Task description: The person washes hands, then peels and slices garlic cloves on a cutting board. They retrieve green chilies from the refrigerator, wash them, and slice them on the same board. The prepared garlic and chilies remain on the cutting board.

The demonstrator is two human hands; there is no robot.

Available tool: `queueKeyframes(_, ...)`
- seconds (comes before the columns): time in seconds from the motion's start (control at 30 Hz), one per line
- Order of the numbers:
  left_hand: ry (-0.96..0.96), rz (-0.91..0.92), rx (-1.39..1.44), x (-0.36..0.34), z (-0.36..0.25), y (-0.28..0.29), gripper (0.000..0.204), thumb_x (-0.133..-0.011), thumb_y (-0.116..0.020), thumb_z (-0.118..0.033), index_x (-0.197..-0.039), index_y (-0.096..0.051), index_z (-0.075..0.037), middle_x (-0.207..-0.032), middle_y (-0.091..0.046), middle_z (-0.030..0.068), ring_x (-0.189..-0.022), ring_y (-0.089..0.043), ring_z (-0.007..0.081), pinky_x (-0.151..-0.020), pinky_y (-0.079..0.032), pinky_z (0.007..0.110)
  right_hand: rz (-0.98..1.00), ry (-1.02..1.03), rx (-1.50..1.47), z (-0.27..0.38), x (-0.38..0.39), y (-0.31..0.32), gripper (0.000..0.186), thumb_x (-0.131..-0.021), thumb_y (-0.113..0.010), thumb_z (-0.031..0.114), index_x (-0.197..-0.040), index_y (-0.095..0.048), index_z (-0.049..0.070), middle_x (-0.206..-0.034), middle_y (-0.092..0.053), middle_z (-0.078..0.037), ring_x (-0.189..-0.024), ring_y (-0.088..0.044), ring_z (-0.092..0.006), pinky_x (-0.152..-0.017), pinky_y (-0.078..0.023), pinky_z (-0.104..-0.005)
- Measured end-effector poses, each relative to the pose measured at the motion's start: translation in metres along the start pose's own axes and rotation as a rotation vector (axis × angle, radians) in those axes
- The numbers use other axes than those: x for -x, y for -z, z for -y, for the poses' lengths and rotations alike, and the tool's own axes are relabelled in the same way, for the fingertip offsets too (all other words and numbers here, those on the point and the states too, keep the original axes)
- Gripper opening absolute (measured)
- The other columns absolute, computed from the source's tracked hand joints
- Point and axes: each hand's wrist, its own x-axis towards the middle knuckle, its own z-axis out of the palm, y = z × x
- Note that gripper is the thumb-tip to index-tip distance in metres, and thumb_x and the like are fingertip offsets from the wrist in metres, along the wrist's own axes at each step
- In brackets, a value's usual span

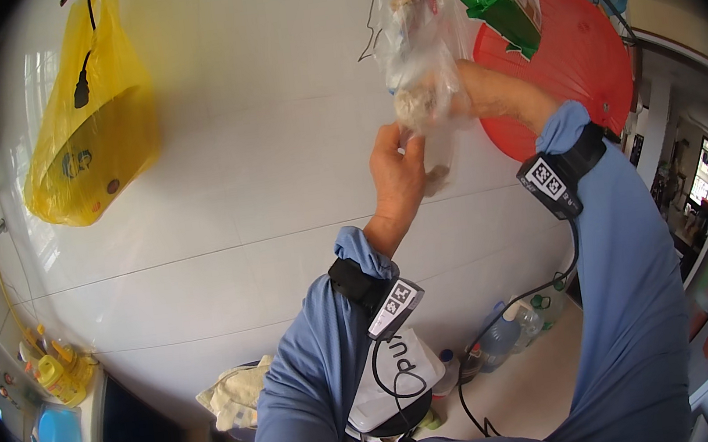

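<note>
A clear plastic bag [425, 44] hangs against the white wall at the top centre. Pale and brownish lumps [416, 109] show through its cloudy film; their kind is unclear. My left hand [397, 178] is raised to the bag's lower left side, thumb and fingers closed on the film. From the right, my right hand [460, 93] reaches into or behind the bag; I cannot tell which. Plastic covers its fingers, so their grip is hidden. Just right of the bag hangs a white and green package [504, 4], in front of a round red thing [577, 61].
A yellow plastic bag [92, 138] with a dark plug and cord hangs on the wall at left. Plastic bottles [501, 335] stand low by the wall, near a white bag [396, 384] and a pale cloth [238, 394]. Left, a counter holds a blue basin [60, 441] and yellow bottles [59, 376].
</note>
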Motion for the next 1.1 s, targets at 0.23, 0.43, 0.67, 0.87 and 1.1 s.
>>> queueKeyframes(0.23,0.039,0.035,0.076,-0.002,0.004,0.006,0.012,-0.084,-0.053,-0.010,-0.087,-0.052,0.002,-0.072,-0.055,0.0131,-0.066,-0.051,0.0220,-0.064,-0.044,0.034,-0.159,-0.053,-0.133,0.002,0.002,-0.012,0.038,-0.078,-0.059,0.020,-0.113,-0.056,0.005,-0.094,-0.064,-0.012,-0.084,-0.059,-0.0233,-0.077,-0.047,-0.0327)
queueKeyframes(0.43,-0.033,0.045,-0.077,-0.010,0.014,0.010,0.017,-0.086,-0.052,-0.014,-0.083,-0.051,0.003,-0.074,-0.055,0.0171,-0.067,-0.052,0.0251,-0.062,-0.043,0.038,-0.274,0.034,-0.225,0.005,0.004,-0.018,0.035,-0.074,-0.060,0.003,-0.109,-0.056,0.003,-0.089,-0.063,-0.012,-0.081,-0.059,-0.0177,-0.074,-0.047,-0.0298)
queueKeyframes(0.67,0.134,0.177,-0.208,0.001,0.009,0.031,0.033,-0.081,-0.064,-0.026,-0.095,-0.059,0.003,-0.094,-0.055,0.0142,-0.077,-0.054,0.0232,-0.065,-0.045,0.034,-0.522,-0.024,-0.123,0.017,0.020,0.000,0.034,-0.071,-0.064,0.002,-0.104,-0.055,0.004,-0.087,-0.061,-0.010,-0.073,-0.056,-0.0170,-0.067,-0.046,-0.0289)
queueKeyframes(0.87,0.091,0.238,-0.152,0.028,-0.010,0.053,0.043,-0.078,-0.069,-0.024,-0.111,-0.054,-0.001,-0.106,-0.053,0.0096,-0.090,-0.053,0.0192,-0.066,-0.046,0.029,-0.779,0.019,0.029,0.038,0.079,0.004,0.036,-0.071,-0.068,0.001,-0.104,-0.055,0.002,-0.094,-0.061,-0.010,-0.080,-0.059,-0.0187,-0.072,-0.048,-0.0293)
queueKeyframes(1.1,0.129,0.292,0.010,0.087,-0.048,0.060,0.026,-0.090,-0.055,-0.018,-0.108,-0.055,0.001,-0.093,-0.057,0.0065,-0.080,-0.054,0.0117,-0.068,-0.042,0.024,-0.843,-0.194,0.109,0.071,0.146,-0.044,0.040,-0.068,-0.069,-0.005,-0.105,-0.055,0.001,-0.098,-0.060,-0.012,-0.088,-0.060,-0.0258,-0.077,-0.048,-0.0315)
